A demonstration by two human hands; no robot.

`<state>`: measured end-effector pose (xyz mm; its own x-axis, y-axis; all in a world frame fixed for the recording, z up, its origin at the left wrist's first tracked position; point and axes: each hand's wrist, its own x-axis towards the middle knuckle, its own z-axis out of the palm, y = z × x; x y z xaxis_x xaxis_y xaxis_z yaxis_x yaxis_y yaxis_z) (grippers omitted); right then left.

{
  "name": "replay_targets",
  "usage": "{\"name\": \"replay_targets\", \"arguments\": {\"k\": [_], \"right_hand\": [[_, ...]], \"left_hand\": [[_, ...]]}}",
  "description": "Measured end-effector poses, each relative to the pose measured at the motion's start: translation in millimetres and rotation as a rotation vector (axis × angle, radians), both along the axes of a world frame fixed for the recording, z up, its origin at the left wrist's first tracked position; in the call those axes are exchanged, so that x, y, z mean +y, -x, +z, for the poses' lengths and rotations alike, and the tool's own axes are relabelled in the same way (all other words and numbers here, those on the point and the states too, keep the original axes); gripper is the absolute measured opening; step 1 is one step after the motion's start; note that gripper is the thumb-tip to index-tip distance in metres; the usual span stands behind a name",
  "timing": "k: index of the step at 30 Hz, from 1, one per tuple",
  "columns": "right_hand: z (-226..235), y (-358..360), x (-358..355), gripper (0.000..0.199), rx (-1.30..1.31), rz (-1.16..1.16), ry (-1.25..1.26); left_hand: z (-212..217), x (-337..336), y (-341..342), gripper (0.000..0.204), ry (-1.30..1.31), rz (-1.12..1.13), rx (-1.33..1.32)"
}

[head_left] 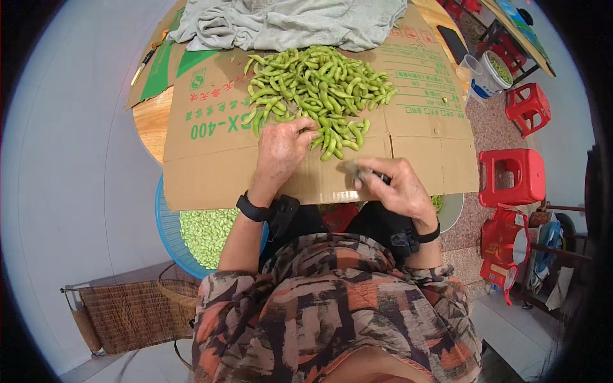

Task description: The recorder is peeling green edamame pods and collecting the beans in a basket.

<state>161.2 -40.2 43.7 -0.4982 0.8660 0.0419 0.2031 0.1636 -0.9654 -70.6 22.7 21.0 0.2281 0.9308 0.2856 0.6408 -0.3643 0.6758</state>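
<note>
A heap of green edamame pods (313,76) lies on a flattened cardboard sheet (217,166). At the heap's near left edge is my left hand (282,148), its fingers bent together against the pods; whatever is between the fingertips is hidden. My right hand (397,188) is closed around a small black-handled tool (382,177) with a greyish metal tip, just above the cardboard's near edge. The tip is blurred, so I cannot tell whether it is a knife or scissors. A few loose pods (338,143) lie between the two hands.
Below the table's left side stands a blue basin (167,223) of shelled beans (207,233). A bowl (452,214) shows partly at the right. A grey cloth (287,25) covers the far side. Red stools (513,177), a white bucket (490,80) and a plastic cup (469,67) are at the right.
</note>
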Motion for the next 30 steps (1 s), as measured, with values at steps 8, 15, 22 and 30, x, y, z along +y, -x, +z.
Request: {"name": "replay_targets", "arguments": {"k": [8,15,22,30], "right_hand": [[-3,30,23,0.023,0.335,-0.43,0.307],[3,26,26,0.027,0.28,-0.373,0.409],[-5,28,29,0.028,0.297,-0.394,0.423],[-8,21,29,0.021,0.391,-0.258,0.487]], "left_hand": [[12,-22,-16,0.01,0.726,-0.071,-0.937],[-2,-26,-28,0.008,0.697,-0.073,-0.971],[-7,-27,-31,0.007,0.405,-0.07,-0.715],[-8,-30,-33,0.008,0.533,-0.012,-0.84]]}}
